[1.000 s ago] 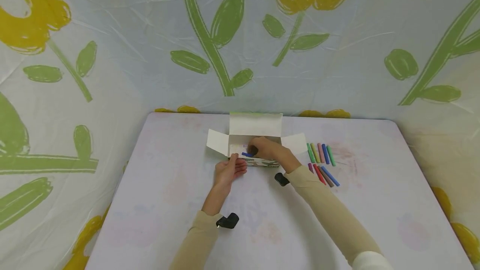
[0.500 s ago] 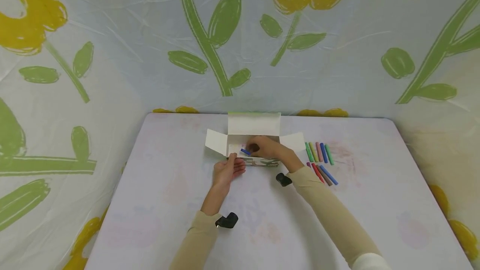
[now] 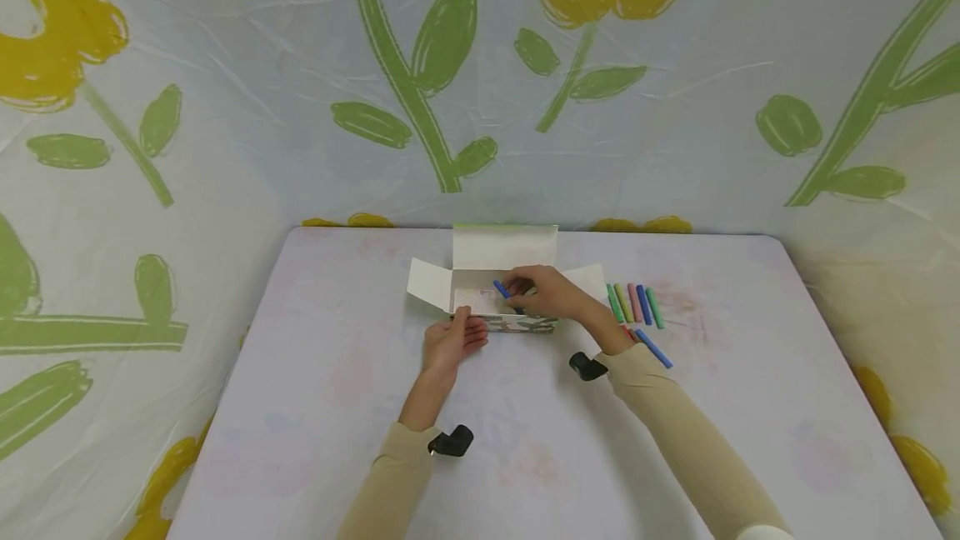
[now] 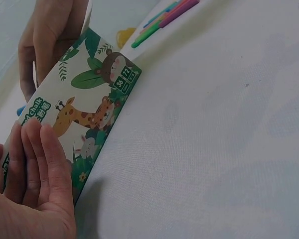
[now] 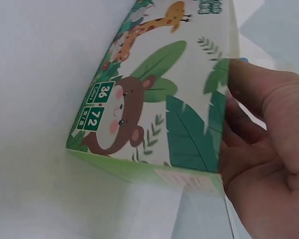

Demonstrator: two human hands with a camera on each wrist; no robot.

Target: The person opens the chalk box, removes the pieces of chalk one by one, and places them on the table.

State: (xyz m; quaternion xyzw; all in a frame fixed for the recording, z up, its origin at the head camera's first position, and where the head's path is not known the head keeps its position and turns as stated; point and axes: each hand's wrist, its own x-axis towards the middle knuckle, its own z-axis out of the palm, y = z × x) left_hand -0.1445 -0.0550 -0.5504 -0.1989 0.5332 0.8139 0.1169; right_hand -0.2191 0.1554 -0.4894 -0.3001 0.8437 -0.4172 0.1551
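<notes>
An open cardboard chalk box stands near the back of the table, its printed front facing me. My left hand holds the front wall near the left corner, thumb over the rim and straight fingers along the outside. Over the box's inside, my right hand pinches a blue chalk stick, tilted with its upper end to the left. In the right wrist view the box front hides most of the chalk; only a blue tip shows beyond the rim.
To the right of the box lie several chalk sticks in green, yellow, pink and blue, one blue stick nearer me. The right forearm covers part of them. White flaps spread out at the box's sides and back. A flowered cloth hangs behind the table.
My right hand has risen a little and shifted right, and the blue chalk in it has tilted more steeply. Its forearm now covers more of the loose sticks. The left hand stays on the box.
</notes>
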